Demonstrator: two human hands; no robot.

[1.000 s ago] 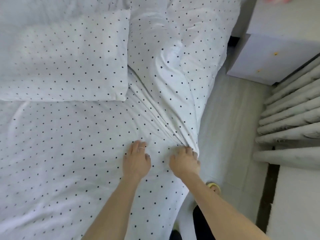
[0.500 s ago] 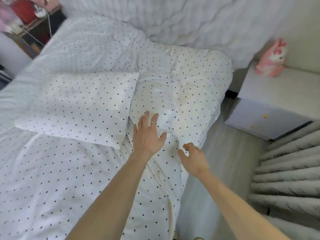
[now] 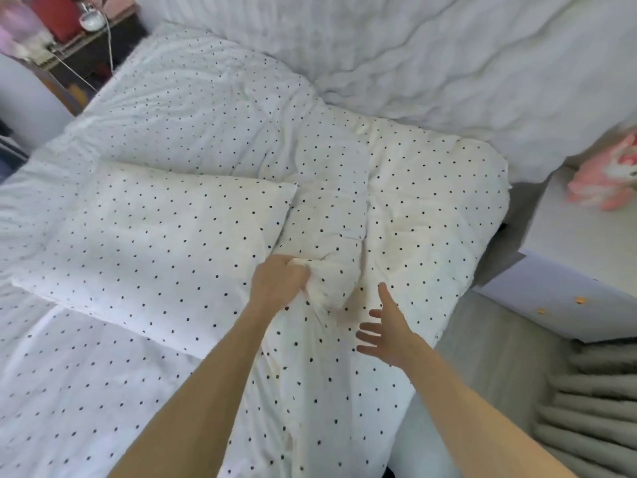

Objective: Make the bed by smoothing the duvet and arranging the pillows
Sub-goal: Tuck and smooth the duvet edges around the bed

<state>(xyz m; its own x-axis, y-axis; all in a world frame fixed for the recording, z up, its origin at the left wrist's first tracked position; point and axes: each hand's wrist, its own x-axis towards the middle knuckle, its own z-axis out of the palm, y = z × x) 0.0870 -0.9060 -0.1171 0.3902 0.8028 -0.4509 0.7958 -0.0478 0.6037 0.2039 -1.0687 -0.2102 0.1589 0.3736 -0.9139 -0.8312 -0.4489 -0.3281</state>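
Observation:
A white duvet with black dots point(image 3: 103, 391) covers the bed. One dotted pillow point(image 3: 155, 250) lies flat at the left, on top of the duvet. A bunched fold of the duvet point(image 3: 327, 236) rises to the right of the pillow, near the head of the bed. My left hand point(image 3: 277, 282) is shut on the near end of this fold. My right hand point(image 3: 386, 329) hovers open, fingers spread, just right of the fold and above the duvet.
A white padded headboard point(image 3: 431, 56) runs along the back. To the right stands a white nightstand point(image 3: 579, 270) with a pink plush toy point(image 3: 606, 177). Grey floor point(image 3: 482, 357) and ribbed grey fabric point(image 3: 593, 408) lie at the lower right. A cluttered dark shelf point(image 3: 76, 39) is at the top left.
Both hands left the duvet's near edge and moved up toward the head of the bed. My left hand went from flat and open to gripping the fold; my right hand opened.

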